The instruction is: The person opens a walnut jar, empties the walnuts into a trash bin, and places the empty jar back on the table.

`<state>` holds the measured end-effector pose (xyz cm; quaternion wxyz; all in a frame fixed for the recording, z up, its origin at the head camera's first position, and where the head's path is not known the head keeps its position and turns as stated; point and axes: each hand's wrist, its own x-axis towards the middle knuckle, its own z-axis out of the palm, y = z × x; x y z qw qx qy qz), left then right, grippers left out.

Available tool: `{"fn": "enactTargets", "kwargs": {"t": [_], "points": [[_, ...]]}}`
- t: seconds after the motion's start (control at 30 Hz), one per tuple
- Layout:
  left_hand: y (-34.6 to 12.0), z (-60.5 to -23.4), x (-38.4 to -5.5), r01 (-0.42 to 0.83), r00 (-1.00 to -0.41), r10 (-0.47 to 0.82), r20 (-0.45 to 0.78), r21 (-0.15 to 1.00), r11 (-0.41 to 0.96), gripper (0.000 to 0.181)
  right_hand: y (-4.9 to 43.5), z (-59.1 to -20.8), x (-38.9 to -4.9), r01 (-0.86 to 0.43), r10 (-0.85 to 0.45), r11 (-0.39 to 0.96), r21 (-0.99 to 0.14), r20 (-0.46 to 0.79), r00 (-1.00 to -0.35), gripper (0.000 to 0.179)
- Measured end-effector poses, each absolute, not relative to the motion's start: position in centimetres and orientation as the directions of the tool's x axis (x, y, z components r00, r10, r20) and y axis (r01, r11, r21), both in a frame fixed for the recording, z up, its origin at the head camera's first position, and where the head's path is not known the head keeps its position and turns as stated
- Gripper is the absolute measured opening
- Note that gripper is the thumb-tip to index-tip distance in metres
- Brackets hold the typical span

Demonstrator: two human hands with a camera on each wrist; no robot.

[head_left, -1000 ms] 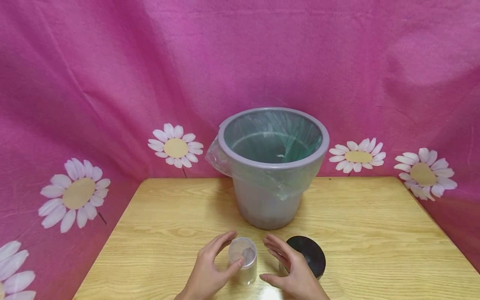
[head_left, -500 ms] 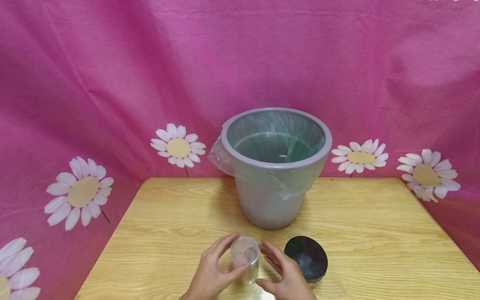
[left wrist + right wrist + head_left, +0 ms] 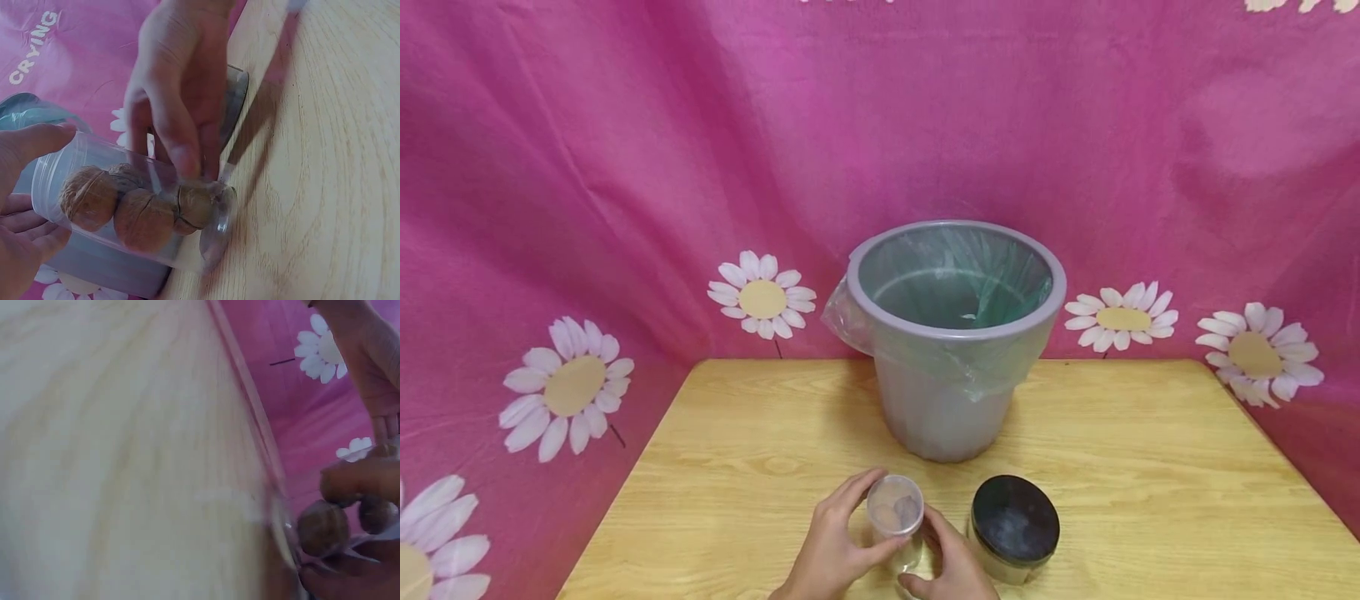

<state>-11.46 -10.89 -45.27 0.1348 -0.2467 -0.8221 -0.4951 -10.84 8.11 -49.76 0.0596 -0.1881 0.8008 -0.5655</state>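
A clear plastic jar (image 3: 896, 505) with a translucent top stands near the front of the table. Several walnuts (image 3: 144, 219) show through its wall in the left wrist view. My left hand (image 3: 838, 533) grips the jar's upper end, thumb at the near side of the rim and fingers round the far side. Lower down, my right hand (image 3: 955, 560) holds the jar's body from the right, its thumb and fingers against the wall. The jar's base is right at the tabletop in the left wrist view.
Just right of my right hand is a wider jar with a black lid (image 3: 1015, 521). Behind, a grey bin (image 3: 940, 408) lined with a thin clear-green bag stands on the wooden table (image 3: 760, 467). A pink flowered cloth (image 3: 880, 125) hangs around the back and sides.
My right hand has moved left, away from the black-lidded jar, and taken hold of the clear jar's lower part. My left hand stays at the rim. The head view has shifted slightly.
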Motion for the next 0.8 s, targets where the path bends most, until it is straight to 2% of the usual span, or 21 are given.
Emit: {"fn": "enactTargets", "kwargs": {"t": [0.13, 0.33, 0.63, 0.8], "points": [[-10.83, -45.30, -11.39, 0.534, -0.844, 0.271, 0.462, 0.763, 0.363, 0.066, 7.82, -50.49, -11.14, -0.269, -0.370, 0.353, -0.896, 0.131, -0.920, 0.083], [-10.77, -45.33, -11.55, 0.545, -0.838, 0.265, 0.477, 0.760, 0.355, 0.067, 7.31, -50.18, -11.39, -0.241, -0.337, 0.403, -0.883, 0.102, -0.936, 0.076], [-10.91, -45.26, -11.66, 0.563, -0.825, 0.285, 0.487, 0.745, 0.357, 0.066, 7.19, -50.26, -11.38, -0.277, -0.292, 0.380, -0.882, 0.169, -0.941, 0.068], [-10.99, -44.93, -11.74, 0.563, -0.825, 0.300, 0.478, 0.737, 0.373, 0.067, 7.13, -50.20, -11.38, -0.259, -0.293, 0.389, -0.884, 0.148, -0.945, 0.069]]}}
